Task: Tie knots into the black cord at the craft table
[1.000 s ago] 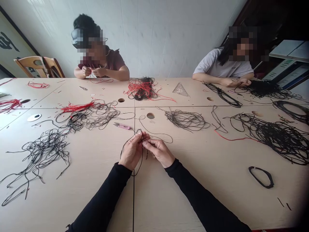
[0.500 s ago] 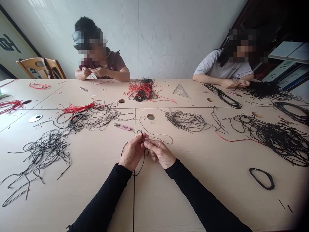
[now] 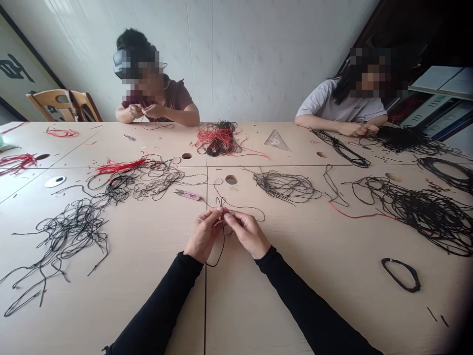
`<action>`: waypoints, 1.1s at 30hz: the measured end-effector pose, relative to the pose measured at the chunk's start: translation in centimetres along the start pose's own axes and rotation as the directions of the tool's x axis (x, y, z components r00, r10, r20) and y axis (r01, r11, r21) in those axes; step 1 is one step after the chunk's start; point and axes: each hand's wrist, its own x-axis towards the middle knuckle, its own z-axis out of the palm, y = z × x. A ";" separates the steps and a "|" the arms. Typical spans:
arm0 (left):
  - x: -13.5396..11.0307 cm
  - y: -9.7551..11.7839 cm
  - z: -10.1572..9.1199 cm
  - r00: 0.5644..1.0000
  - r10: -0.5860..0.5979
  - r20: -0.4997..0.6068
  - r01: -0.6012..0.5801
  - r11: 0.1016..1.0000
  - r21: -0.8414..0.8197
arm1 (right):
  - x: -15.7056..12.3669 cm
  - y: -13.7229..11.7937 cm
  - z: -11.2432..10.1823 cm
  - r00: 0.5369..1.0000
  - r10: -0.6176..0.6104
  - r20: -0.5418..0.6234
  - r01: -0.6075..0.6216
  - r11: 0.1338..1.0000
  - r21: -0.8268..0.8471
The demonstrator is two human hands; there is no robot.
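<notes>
My left hand [image 3: 202, 233] and my right hand [image 3: 247, 231] meet just above the light wooden table [image 3: 258, 296], fingertips pinched together on one thin black cord [image 3: 221, 246]. A small loop of the cord sticks up above the fingers, and a longer loop hangs down between my wrists. Both arms wear black sleeves. Pink snips [image 3: 188, 195] lie just beyond my left hand.
Tangles of black cord lie at left [image 3: 70, 229], centre [image 3: 286, 186] and right [image 3: 424, 209]; red cords [image 3: 118, 165] and a red-black pile [image 3: 218, 138] sit further back. A closed black loop [image 3: 401, 273] rests at right. Two other people work cords at the far edge.
The small cord loop now stands clear above my fingertips, and the hanging loop between my hands has grown shorter. My hands stayed in the same place.
</notes>
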 end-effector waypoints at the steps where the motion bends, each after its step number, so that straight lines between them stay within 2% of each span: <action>1: 0.1 0.1 -0.1 1.000 0.016 -0.005 -0.016 1.000 -0.003 | 0.0 -0.1 -0.2 1.000 -0.002 -0.022 0.002 1.000 -0.016; 4: 0.3 0.3 -0.3 0.998 0.051 -0.027 -0.051 0.998 -0.022 | 0.0 -0.3 -1.1 0.993 -0.033 -0.115 0.026 0.998 -0.063; 8: 0.2 0.3 -0.2 0.998 0.061 -0.025 -0.062 0.997 -0.035 | 0.2 -0.7 -2.7 0.949 -0.214 -0.230 0.181 0.971 -0.156; 10: 0.1 0.3 -0.1 0.998 0.063 -0.006 -0.063 0.998 -0.031 | 0.2 -1.0 -3.2 0.927 -0.234 -0.294 0.205 0.971 -0.125; 14: 0.0 0.4 0.1 0.997 0.077 0.008 -0.077 0.997 -0.015 | 0.2 -1.3 -3.4 0.902 -0.192 -0.387 0.214 0.977 0.014; 17: -0.1 0.5 0.3 0.996 0.089 0.026 -0.090 0.996 0.020 | 0.2 -1.3 -3.1 0.928 -0.165 -0.335 0.211 0.972 0.107; 21: -0.4 0.4 0.5 0.984 0.101 0.146 -0.114 0.990 0.081 | -0.1 -1.4 -2.5 0.977 -0.128 -0.172 0.165 0.961 0.222; 24: -0.6 0.3 0.5 0.974 0.081 0.213 -0.102 0.990 0.093 | -0.2 -1.6 -2.2 0.992 -0.091 -0.091 0.113 0.955 0.276; 29: -0.5 0.4 0.2 0.981 0.042 0.191 -0.056 0.996 0.070 | -0.1 -1.6 -2.4 0.993 -0.034 -0.113 0.071 0.937 0.342; 33: -0.5 0.6 0.1 0.984 0.000 0.177 -0.006 0.999 0.032 | 0.0 -1.3 -2.5 0.993 -0.042 -0.109 0.078 0.932 0.354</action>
